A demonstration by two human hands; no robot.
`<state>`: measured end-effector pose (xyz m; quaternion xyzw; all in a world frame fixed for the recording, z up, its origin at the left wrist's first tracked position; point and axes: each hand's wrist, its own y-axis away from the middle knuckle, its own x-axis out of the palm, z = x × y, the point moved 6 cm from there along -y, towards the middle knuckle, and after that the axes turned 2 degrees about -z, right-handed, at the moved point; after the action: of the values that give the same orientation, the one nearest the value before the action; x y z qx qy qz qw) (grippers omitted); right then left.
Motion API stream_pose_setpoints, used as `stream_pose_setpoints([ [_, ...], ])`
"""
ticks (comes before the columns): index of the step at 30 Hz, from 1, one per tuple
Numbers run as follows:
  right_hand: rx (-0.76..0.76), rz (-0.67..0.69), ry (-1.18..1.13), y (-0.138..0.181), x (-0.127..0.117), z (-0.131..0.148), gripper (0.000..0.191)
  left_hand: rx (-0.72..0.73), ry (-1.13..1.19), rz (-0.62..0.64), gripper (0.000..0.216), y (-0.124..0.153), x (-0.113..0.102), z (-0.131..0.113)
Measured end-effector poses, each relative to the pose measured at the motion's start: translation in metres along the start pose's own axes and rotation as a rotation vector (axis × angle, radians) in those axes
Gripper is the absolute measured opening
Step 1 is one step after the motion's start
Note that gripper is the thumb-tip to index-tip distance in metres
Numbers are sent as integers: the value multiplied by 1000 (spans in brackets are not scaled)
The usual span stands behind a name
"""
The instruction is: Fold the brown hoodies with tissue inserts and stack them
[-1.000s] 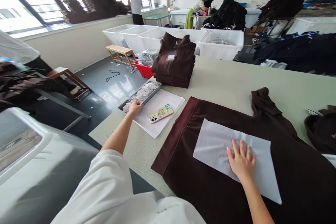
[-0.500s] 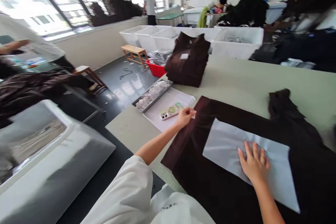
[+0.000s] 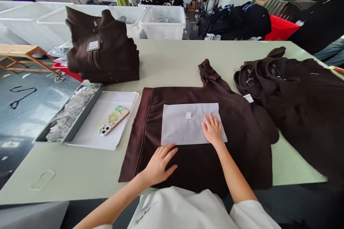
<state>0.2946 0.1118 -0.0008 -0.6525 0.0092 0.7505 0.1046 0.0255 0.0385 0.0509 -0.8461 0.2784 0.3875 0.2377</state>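
Observation:
A dark brown garment (image 3: 242, 157) lies spread on the pale green table, its hem band to the left. On it rests a white paper sheet (image 3: 177, 128), with a small clear packet (image 3: 188, 115) near the sheet's middle. My right hand (image 3: 213, 128) lies flat on the right part of the sheet, fingers spread. My left hand (image 3: 160, 164) is over the garment at the sheet's lower left corner, fingers stretched out and holding nothing. Left of the garment, a phone (image 3: 114, 121) in a decorated case sits on a stack of white sheets (image 3: 88, 134).
A grey tray (image 3: 72, 134) of small clear packets stands at the table's left. Behind it is a stack of folded brown garments (image 3: 107, 53) with a tag. More brown garments (image 3: 303, 103) are heaped at the right. White bins (image 3: 163, 28) line the table's far side.
The view has swung right. My left hand has left the packet on the white sheet and now is open near the sheet's lower left corner. My right hand stays flat on the sheet.

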Motion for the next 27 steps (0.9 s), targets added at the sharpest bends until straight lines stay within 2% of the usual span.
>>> stream_pose_setpoints([
  [2, 9, 4, 20, -1, 1, 0, 50, 80, -156, 86, 49, 41, 2, -8],
  [5, 4, 13, 21, -3, 1, 1, 52, 106, -261, 115, 46, 71, -7, -11],
  [10, 3, 11, 1, -3, 1, 1, 52, 103, -378, 314, 73, 80, -12, -6],
  [12, -3, 6, -7, -2, 1, 0, 51, 128, -439, 301, 70, 80, -11, -5],
  [14, -10, 5, -16, -2, 2, 0, 51, 161, -499, 244, 57, 75, -12, -8],
  [17, -7, 6, -48, -4, 2, 3, 50, 166, -549, 181, 39, 46, -20, -15],
  [19, 4, -12, -104, -3, -4, 6, 50, 132, -582, 169, 30, 10, -28, -17],
  [22, 60, -142, -309, 15, -33, 1, 49, 91, -680, 195, 21, -52, -33, -9],
  [25, 213, -331, -631, 74, -70, -25, 40, 104, -744, 225, 21, -97, -20, 8],
  [27, 430, -366, -861, 136, -76, -48, 29, 138, -730, 220, 22, -111, -7, 20],
])
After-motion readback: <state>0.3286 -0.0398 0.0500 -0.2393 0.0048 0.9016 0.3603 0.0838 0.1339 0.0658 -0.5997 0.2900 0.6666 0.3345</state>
